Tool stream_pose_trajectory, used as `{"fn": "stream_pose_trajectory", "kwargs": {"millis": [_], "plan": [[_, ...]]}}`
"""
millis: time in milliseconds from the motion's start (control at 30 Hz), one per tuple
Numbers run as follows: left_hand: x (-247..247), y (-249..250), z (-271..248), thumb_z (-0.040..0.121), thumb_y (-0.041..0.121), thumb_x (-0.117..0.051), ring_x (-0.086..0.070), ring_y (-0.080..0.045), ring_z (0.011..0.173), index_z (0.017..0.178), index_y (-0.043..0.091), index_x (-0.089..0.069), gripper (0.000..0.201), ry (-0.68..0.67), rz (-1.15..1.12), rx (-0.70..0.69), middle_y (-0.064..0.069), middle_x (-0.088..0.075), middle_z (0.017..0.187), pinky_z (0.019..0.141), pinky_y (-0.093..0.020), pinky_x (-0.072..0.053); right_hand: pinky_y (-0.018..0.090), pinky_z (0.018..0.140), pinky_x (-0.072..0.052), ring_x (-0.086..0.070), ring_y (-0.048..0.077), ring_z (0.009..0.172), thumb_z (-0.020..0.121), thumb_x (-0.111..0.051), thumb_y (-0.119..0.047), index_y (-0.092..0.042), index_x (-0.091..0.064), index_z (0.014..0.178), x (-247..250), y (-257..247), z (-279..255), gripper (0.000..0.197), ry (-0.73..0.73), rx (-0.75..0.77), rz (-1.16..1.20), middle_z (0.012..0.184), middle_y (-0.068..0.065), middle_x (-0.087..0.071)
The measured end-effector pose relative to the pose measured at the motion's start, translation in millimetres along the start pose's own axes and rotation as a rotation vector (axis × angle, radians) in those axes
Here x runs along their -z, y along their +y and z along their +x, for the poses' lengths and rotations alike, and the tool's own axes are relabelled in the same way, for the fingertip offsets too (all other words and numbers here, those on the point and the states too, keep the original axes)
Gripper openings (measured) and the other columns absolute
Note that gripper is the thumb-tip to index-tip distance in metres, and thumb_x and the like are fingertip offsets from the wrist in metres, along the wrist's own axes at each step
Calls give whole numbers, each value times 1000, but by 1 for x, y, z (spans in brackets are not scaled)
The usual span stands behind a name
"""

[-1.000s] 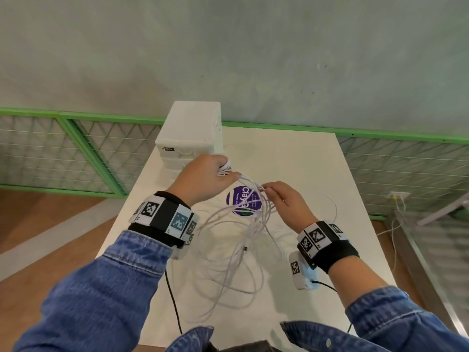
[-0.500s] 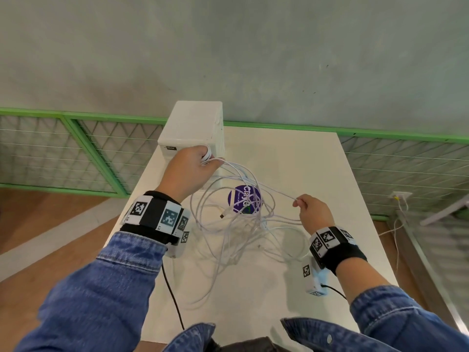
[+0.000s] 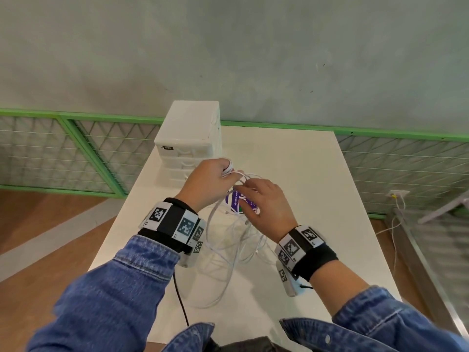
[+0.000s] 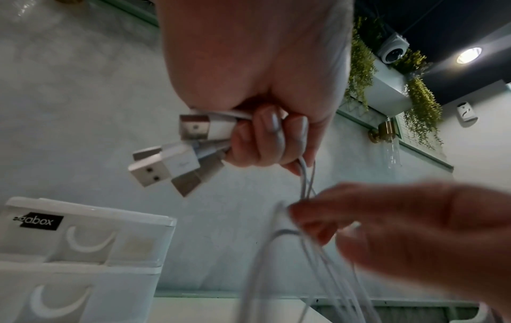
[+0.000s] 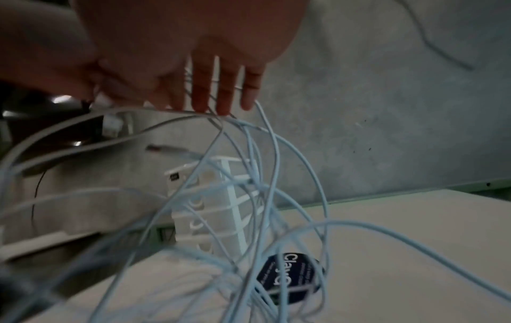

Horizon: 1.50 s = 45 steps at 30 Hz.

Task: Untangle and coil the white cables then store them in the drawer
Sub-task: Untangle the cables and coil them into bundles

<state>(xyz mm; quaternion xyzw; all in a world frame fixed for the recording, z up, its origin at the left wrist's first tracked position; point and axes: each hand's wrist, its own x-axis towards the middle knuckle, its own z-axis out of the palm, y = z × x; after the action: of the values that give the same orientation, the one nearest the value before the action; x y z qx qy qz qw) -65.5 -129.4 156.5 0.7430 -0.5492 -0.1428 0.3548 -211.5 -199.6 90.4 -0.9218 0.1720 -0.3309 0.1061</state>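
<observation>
A tangle of white cables [image 3: 228,240] hangs from my left hand [image 3: 223,171] down onto the white table [image 3: 291,161]. In the left wrist view that hand [image 4: 265,139] grips the cables just behind several USB plugs [image 4: 171,161], which stick out to the left. My right hand [image 3: 253,196] is right beside it. Its fingers [image 5: 218,96] are stretched out among the strands [image 5: 249,174] and touch them just below the left hand. The white drawer unit [image 3: 190,141] stands at the table's back left, close behind my left hand, with its drawers closed.
A round purple sticker [image 3: 237,201] lies on the table under the cables. A black wrist-camera lead [image 3: 180,298] drops over the front edge. A green mesh fence [image 3: 76,153] runs behind and to both sides of the table. A wall socket [image 3: 398,193] sits at the right.
My right hand, which had drawn a strand out to the right, has come back to the left hand. My left hand moved slightly right and nearer, away from the drawer unit, still holding the plugs.
</observation>
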Motion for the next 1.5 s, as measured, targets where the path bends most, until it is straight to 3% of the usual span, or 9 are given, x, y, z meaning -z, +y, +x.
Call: {"fn": "stream_pose_trajectory", "kwargs": {"millis": [200, 333, 500, 700, 833, 1000, 1133, 1267, 1500], "plan": [[9, 11, 2, 89, 34, -59, -28, -21, 55, 57, 16, -23, 52, 50, 41, -26, -4, -24, 56, 54, -33, -23, 46, 92, -45, -54, 29, 117, 82, -58, -30, -16, -66, 104, -27, 25, -33, 27, -456, -83, -418, 116, 4, -64], [15, 7, 1, 90, 33, -58, -27, -21, 54, 56, 16, -21, 52, 106, 93, 7, -1, -23, 55, 55, -33, -23, 47, 115, -16, -9, 20, 145, 95, -40, -26, -17, -46, 131, -28, 44, -47, 38, -696, -151, -288, 145, -1, -38], [22, -7, 5, 86, 37, -56, -27, -21, 54, 56, 17, -20, 51, 164, 66, 37, -1, -21, 54, 56, -32, -24, 43, 117, -13, 9, 13, 144, 95, -40, -26, -24, -44, 134, -19, 59, -56, 39, -768, -135, -204, 145, -11, -39], [15, -10, 7, 88, 29, -59, -27, -22, 55, 55, 15, -21, 52, 82, 115, 102, -3, -22, 55, 56, -32, -23, 39, 110, -30, -59, 2, 105, 82, -62, -45, -31, -72, 89, 2, 56, -45, 18, -397, -511, 332, 115, -13, -65], [9, -4, 7, 90, 32, -58, -27, -19, 53, 57, 14, -23, 51, -12, 181, 106, -2, -23, 57, 53, -33, -19, 30, 86, -40, -55, 3, 76, 71, -70, -49, -31, -64, 80, 27, 37, -12, 21, 145, -478, 360, 73, -13, -61], [2, 18, 10, 87, 34, -59, -28, -17, 52, 57, 14, -25, 50, -49, 184, 81, -2, -25, 56, 51, -32, -20, 18, 96, -33, -43, 5, 116, 79, -68, -39, -28, -27, 141, 19, 17, 18, 75, -201, -399, 427, 127, -6, -48], [6, 20, 8, 86, 40, -60, -30, -19, 53, 58, 12, -30, 50, -186, 190, 63, -4, -29, 57, 52, -33, -21, 34, 73, -41, -55, 20, 78, 95, -49, -24, -16, -59, 101, 8, 22, 14, 15, -281, -453, 457, 83, 0, -62], [-2, 10, -7, 91, 52, -46, -49, -23, 61, 79, 0, -58, 55, -456, 122, 160, -9, -53, 66, 60, -31, -33, 40, 67, -44, -56, 27, 74, 93, -47, -14, -12, -56, 89, 19, 40, 18, 10, -326, -267, 205, 81, 6, -63], [7, 26, -18, 97, 51, -32, -28, -12, 41, 65, 15, -51, 52, -464, -343, 235, 5, -34, 45, 44, -24, -24, 36, 64, -40, -54, 26, 68, 85, -40, -42, -7, -58, 88, 24, 40, 27, 39, -323, -243, 283, 74, 10, -63]]}}
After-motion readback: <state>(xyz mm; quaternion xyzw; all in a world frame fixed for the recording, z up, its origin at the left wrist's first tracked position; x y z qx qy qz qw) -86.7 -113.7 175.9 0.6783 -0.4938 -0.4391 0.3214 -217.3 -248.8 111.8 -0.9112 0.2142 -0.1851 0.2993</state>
